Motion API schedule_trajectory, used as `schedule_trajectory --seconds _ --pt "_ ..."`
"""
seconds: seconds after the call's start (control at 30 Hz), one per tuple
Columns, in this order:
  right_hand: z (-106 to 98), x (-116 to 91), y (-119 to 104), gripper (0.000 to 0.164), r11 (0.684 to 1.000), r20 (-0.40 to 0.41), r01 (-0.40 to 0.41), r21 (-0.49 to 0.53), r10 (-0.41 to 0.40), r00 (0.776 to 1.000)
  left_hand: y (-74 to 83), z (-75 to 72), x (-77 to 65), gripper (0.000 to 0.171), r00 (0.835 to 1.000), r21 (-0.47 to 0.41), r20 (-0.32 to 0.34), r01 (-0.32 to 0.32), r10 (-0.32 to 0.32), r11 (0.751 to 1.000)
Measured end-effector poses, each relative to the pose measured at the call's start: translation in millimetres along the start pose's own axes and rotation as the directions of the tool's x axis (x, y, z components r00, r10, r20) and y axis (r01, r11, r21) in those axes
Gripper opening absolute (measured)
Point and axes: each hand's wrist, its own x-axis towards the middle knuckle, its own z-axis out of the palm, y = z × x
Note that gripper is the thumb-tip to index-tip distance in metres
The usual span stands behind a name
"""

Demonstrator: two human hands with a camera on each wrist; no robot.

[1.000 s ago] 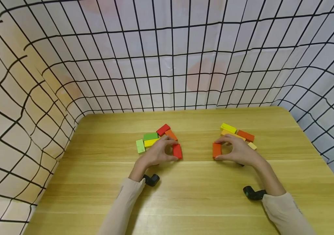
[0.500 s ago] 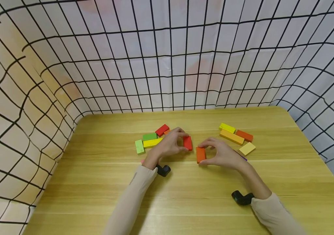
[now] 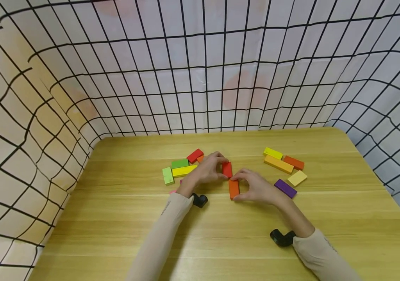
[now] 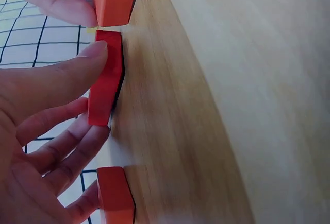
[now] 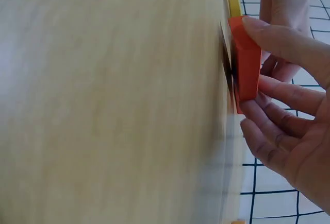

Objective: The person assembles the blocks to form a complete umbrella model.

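Near the table's middle my left hand (image 3: pixel 208 171) pinches a red wooden block (image 3: pixel 227 169) by its short ends, thumb at the near end and fingers at the far end. My right hand (image 3: pixel 258 188) grips an orange block (image 3: pixel 233 190) in the same way, nearer to me and slightly right. In the left wrist view a narrow gap separates the red block (image 4: pixel 104 90) from the orange block (image 4: pixel 114 2). The right wrist view shows a dark shadow beside the orange block (image 5: pixel 247 62), which looks slightly raised off the table.
Left of my hands lie a red block (image 3: pixel 194 155), a green block (image 3: pixel 180 163), a light green block (image 3: pixel 168 176) and a yellow block (image 3: pixel 184 171). A purple block (image 3: pixel 286 188) and several yellow and orange blocks lie right. A gridded cloth (image 3: pixel 207 78) surrounds the wooden table (image 3: pixel 200 242).
Both hands have come together at the middle: the left carried the red block right and away, the right carried the orange block left and slightly nearer. The purple block has come into view.
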Motion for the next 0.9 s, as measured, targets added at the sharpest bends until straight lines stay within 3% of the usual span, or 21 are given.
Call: schedule_trajectory --seconds 0.2,0.47,0.9 --pt "-6.9 -6.1 2.3 0.058 1.0 0.033 -0.017 -0.02 0.017 0.999 -2.9 -1.5 -1.1 0.057 1.0 -0.057 0.022 0.012 -0.011 0.998" --pt "-6.8 -7.0 1.7 0.056 0.999 0.007 -0.007 -0.046 0.008 1.0 -8.5 -4.3 -3.2 0.05 0.999 -0.165 0.028 0.038 -0.034 0.986" --pt "-0.2 2.6 -1.1 0.058 0.999 -0.035 -0.015 -0.03 0.014 0.999 -9.8 -2.9 -2.6 0.044 1.0 -0.143 0.016 -0.006 0.008 0.99"
